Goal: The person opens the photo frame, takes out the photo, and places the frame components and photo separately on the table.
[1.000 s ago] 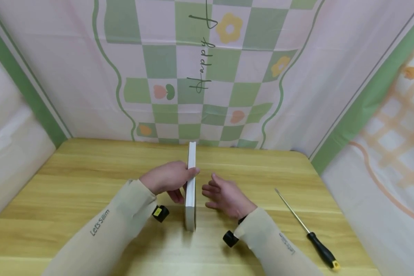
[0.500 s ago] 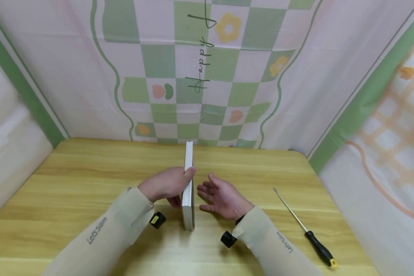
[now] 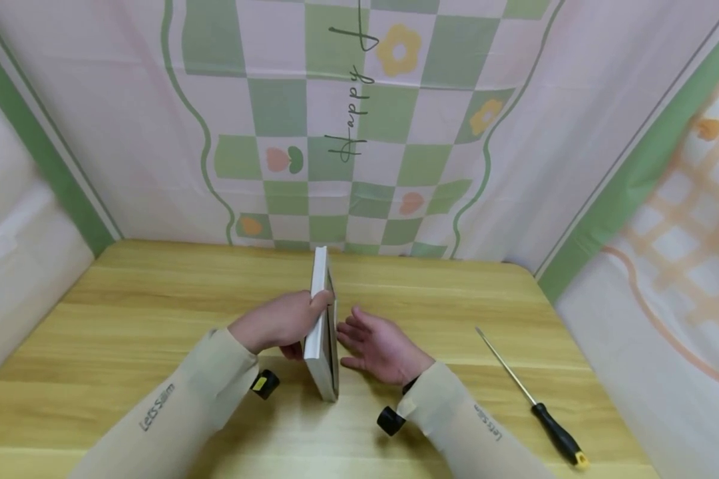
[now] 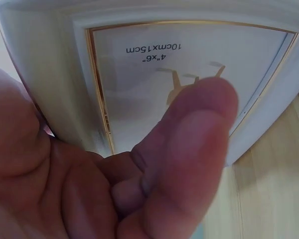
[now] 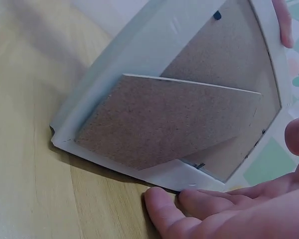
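Note:
A white picture frame (image 3: 315, 342) stands on edge on the table, its top leaning left. My left hand (image 3: 283, 320) grips it from the left, thumb over the upper edge. In the left wrist view the gold-trimmed front with its size-printed insert (image 4: 134, 74) lies behind curled fingers (image 4: 189, 144). The right wrist view shows the brown backing board (image 5: 214, 55) and its stand flap (image 5: 169, 119), which sticks out a little. My right hand (image 3: 386, 349) is just right of the frame, fingers extended. Its fingertips are by the frame's lower edge; whether they touch I cannot tell.
A screwdriver (image 3: 554, 432) with a black and yellow handle lies on the right of the wooden table (image 3: 126, 319). A patterned cloth (image 3: 329, 113) hangs behind the table's back edge, with more cloth at both sides.
The frame's top has tipped left, so more of its back side shows. My left hand has shifted left with it, and the right hand has come left, closer to the frame.

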Demonstrator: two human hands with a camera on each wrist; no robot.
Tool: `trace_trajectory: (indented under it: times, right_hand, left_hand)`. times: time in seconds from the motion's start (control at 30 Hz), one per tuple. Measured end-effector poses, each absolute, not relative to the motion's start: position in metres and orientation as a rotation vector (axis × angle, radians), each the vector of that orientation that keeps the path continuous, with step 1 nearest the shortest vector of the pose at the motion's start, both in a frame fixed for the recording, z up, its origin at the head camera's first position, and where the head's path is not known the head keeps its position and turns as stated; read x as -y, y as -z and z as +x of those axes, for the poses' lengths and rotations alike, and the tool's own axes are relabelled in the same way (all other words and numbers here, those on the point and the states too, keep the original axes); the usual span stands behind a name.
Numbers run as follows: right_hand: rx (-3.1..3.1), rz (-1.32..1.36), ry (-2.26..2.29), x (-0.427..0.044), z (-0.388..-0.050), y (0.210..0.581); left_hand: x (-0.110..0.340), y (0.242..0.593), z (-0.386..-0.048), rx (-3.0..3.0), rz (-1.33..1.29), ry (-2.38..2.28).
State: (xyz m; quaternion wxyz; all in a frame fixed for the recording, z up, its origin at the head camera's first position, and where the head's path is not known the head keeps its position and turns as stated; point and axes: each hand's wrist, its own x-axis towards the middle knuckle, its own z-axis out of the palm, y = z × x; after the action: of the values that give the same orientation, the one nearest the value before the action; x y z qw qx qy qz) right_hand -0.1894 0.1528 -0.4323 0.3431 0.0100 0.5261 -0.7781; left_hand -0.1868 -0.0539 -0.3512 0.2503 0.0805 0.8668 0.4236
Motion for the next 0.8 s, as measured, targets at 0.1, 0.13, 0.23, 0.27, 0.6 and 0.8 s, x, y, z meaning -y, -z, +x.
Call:
trace_trajectory:
  times: [0.1,0.13,0.23,0.27,0.6,0.8]
  right_hand:
    - [-1.356,0.031,2.019,-0.152,-0.19,0.433]
    - [-1.35,0.033,2.019,-0.153,-0.191,0.433]
    - [-1.32,0.049,2.023,-0.154,-0.193,0.433]
    - [-1.313,0.054,2.026,-0.154,-0.193,0.433]
    - [-1.247,0.154,2.089,-0.155,-0.195,0.436]
    - [-1.276,0.212,2.107,-0.154,-0.198,0.439]
  left_hand:
    - [0.056,0.351,-0.186,-2.359,0.219,-1.137]
    - [0.057,0.351,-0.186,-2.358,0.218,-1.131]
    - [0.059,0.35,-0.185,-2.358,0.221,-1.116]
    - [0.06,0.35,-0.185,-2.362,0.223,-1.109]
    - [0.067,0.351,-0.186,-2.405,0.226,-1.066]
    - [0.072,0.353,-0.184,-2.417,0.216,-1.088]
